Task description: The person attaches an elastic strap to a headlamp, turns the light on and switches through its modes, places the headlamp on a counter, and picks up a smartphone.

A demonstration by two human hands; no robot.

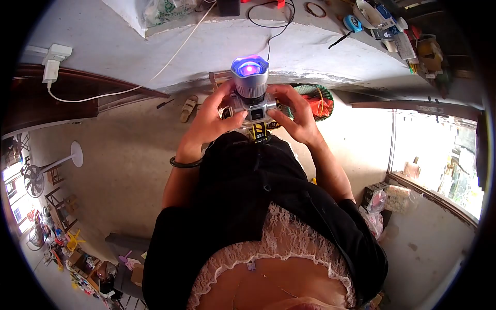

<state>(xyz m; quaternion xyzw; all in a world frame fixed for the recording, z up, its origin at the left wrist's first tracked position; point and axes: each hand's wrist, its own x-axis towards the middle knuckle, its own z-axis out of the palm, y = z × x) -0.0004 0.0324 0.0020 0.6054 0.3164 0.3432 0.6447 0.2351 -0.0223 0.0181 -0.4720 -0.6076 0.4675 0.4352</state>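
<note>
Between both hands is a silver headlamp (pixel 251 85) with a ribbed round head; its lens glows blue and violet. A black-and-yellow strap (pixel 259 133) hangs below its body. My left hand (pixel 213 114) grips the lamp's body from the left, thumb on its front. From the other side my right hand (pixel 293 113) grips the same body, with its thumb near the dark square part on the front. Some fingertips are hidden behind the lamp. A dark bracelet (pixel 186 163) circles my left wrist.
A grey ledge (pixel 330 28) runs ahead, bearing cables, a blue tape measure (pixel 353 23) and clutter. Behind the lamp stands a green basket (pixel 323 101) with red contents. A sandal (pixel 189 108) lies on the floor. A white charger (pixel 51 70) is plugged in at left, near a fan (pixel 35 181).
</note>
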